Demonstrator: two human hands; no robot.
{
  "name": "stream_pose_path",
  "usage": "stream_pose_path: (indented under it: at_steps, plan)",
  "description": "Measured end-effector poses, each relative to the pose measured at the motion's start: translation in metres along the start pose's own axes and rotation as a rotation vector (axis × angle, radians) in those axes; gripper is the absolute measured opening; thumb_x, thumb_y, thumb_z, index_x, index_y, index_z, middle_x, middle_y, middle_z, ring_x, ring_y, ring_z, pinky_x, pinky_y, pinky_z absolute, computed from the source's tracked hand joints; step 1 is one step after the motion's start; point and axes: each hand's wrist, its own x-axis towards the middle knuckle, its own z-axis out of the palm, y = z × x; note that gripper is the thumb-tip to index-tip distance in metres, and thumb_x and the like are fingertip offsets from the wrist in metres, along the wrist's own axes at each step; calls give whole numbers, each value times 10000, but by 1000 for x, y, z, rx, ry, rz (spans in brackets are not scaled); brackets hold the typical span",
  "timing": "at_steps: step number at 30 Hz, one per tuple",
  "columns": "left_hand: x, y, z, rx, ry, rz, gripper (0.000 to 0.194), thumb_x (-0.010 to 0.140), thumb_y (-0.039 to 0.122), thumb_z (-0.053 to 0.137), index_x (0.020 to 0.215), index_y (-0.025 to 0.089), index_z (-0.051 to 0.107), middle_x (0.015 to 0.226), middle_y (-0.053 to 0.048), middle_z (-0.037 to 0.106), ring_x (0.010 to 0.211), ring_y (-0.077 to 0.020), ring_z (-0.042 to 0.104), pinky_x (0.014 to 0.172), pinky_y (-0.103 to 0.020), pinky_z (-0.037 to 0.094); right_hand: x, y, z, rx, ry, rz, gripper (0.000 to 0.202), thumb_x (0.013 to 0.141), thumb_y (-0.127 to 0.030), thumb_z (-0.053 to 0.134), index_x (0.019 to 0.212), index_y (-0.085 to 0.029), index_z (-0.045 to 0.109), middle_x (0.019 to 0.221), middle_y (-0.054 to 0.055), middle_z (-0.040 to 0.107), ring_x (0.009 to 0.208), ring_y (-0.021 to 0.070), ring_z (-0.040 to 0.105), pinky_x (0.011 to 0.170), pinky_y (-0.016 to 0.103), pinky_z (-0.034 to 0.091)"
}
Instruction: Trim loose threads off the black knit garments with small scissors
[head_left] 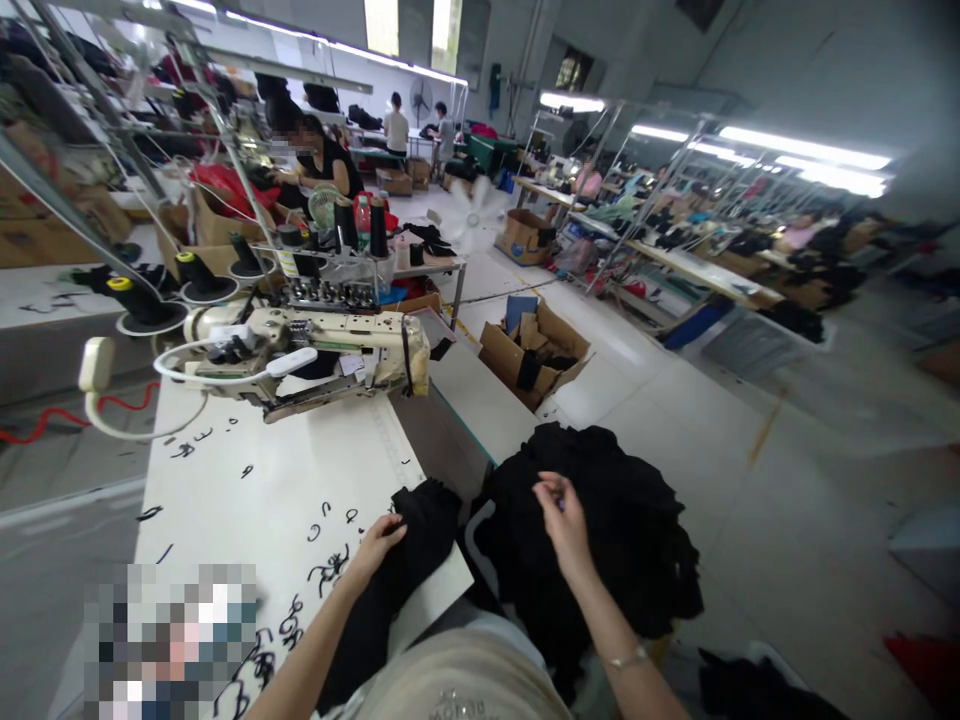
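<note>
My left hand [381,545] pinches the edge of a piece of black fabric [427,525], which lies bunched at the front corner of the white sewing table [285,480] and drapes over its edge. My right hand [562,515] hovers in front of a big heap of black fabric [622,510] beside the table. Its fingers are curled together, and what they hold, if anything, is too small to tell. Past the left hand, an industrial sewing machine [330,345] with a white lamp cable stands across the table.
Black thread scraps [330,570] litter the tabletop. Thread cones [139,300] stand behind the machine. An open cardboard box [536,350] sits on the floor ahead, with a fan [472,215] beyond it. Another person [326,160] works at a table further back. More workbenches run along the right.
</note>
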Motion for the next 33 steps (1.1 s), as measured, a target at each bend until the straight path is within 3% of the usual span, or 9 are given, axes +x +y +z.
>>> stream_pose_path:
  at_steps: [4,9,13,16,20,22,25,29,33]
  plan:
    - [-23,20,-18,-139,10,175,289,745,454,571,819,175,588,884,-37,627,917,-237,577,822,-328,439,-8,33,72,19,-264,182,408,585,-506,704,752,-162,563,670,-1,564,585,114,549,428,175,403]
    - [-53,46,-37,-193,-33,329,191,726,369,601,809,199,625,992,-47,619,1006,-237,549,893,-327,423,-3,27,128,82,-518,346,432,675,-588,602,733,-172,501,439,-99,378,283,35,255,266,161,179]
    - [-70,46,-62,-102,70,294,198,670,252,620,863,218,595,952,-56,628,897,-247,591,775,-367,487,5,-16,137,183,-627,265,389,634,-482,689,786,-179,498,487,-105,379,322,22,214,296,170,164]
    - [-82,53,-88,-91,395,304,206,711,229,528,914,208,495,893,-54,583,804,-240,611,632,-362,510,8,-55,129,233,-697,150,336,631,-419,719,767,-177,530,537,-87,412,386,32,280,349,169,214]
    - [-97,105,-107,47,757,573,462,726,280,608,1130,234,390,1275,-122,393,1160,-295,445,824,-434,465,4,-102,114,254,-774,-53,264,660,-367,725,726,-161,573,642,-45,493,567,75,430,514,181,356]
    - [-104,142,-106,249,665,781,568,710,293,670,1202,241,390,1399,-134,280,1269,-315,317,964,-484,358,0,-118,107,237,-831,-195,240,697,-365,700,739,-157,589,663,-34,507,618,93,456,577,197,382]
    - [-111,186,-96,362,368,915,320,762,300,638,1055,221,535,1175,-103,538,1120,-266,474,931,-415,389,1,-132,99,213,-887,-285,254,743,-402,650,752,-157,584,642,-28,493,599,103,460,572,213,389]
    - [-115,214,-83,85,105,739,143,831,304,542,752,187,523,651,21,564,600,-115,527,545,-207,410,19,-134,91,110,-781,-397,236,799,-395,578,745,-165,583,630,-21,488,591,115,469,564,224,394]
    - [-108,227,-79,-287,159,584,211,801,329,568,801,226,384,511,112,402,397,-48,314,388,-142,218,28,-123,88,-61,-552,-599,171,795,-293,588,897,-171,649,897,41,585,694,129,501,653,245,411]
